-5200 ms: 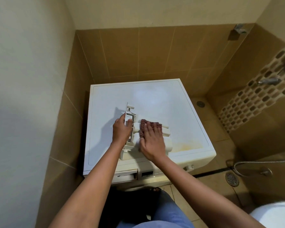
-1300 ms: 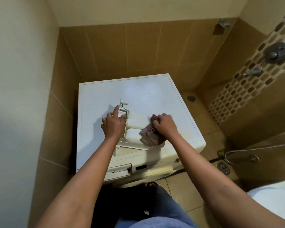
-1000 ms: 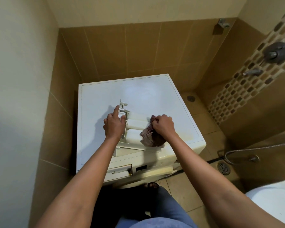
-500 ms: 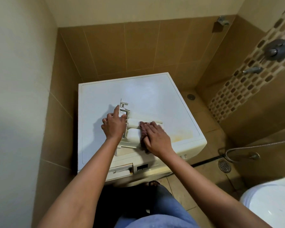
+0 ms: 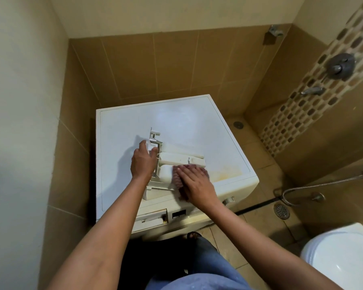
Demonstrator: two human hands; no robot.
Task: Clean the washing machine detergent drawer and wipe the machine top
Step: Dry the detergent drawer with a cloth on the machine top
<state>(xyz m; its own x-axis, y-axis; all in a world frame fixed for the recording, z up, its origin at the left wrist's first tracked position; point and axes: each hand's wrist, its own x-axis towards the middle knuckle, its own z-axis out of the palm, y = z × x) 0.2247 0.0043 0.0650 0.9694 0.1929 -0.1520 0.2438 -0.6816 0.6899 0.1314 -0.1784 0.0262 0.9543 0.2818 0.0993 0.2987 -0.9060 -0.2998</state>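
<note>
Gripping one end of the drawer (image 5: 177, 157), the left hand (image 5: 143, 163) stops it sliding on the machine top (image 5: 176, 120) while the right hand (image 5: 195, 182), fingers flat, presses a cloth (image 5: 177, 178) onto it.

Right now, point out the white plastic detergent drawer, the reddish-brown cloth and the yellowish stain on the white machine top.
white plastic detergent drawer (image 5: 176, 157): head view, its middle rounded compartment.
reddish-brown cloth (image 5: 175, 178): head view, its exposed left edge.
yellowish stain (image 5: 226, 171): head view, its middle.
</note>
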